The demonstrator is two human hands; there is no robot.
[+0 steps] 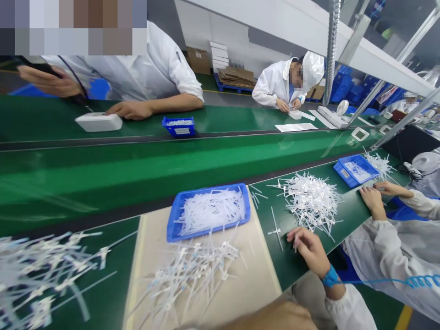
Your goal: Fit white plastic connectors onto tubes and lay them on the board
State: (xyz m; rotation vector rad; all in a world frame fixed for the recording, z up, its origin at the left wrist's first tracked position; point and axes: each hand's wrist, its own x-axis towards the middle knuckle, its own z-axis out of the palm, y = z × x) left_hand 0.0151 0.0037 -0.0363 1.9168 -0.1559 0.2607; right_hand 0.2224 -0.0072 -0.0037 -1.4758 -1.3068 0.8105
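My right hand (311, 250), with a blue wrist strap (331, 276), hovers over the green table, its fingers loosely curled and slightly apart. Nothing shows clearly in it. Just left of its fingertips lies a cross-shaped bunch of white cable ties (276, 230). Beyond it is a large heap of white cable ties (311, 201). My left hand (282, 316) is blurred at the bottom edge, its fingers hidden. Above it, joined cable ties (195, 270) lie spread on a beige board (257, 261). A blue tray (173, 224) of loose ties stands at the board's far end.
More white ties (41, 279) lie at the left. A co-worker's hands (374, 197) rest at the right by another blue tray (355, 181). Across the green conveyor (144, 160), a co-worker handles a white casing (99, 122) beside a small blue bin (178, 130).
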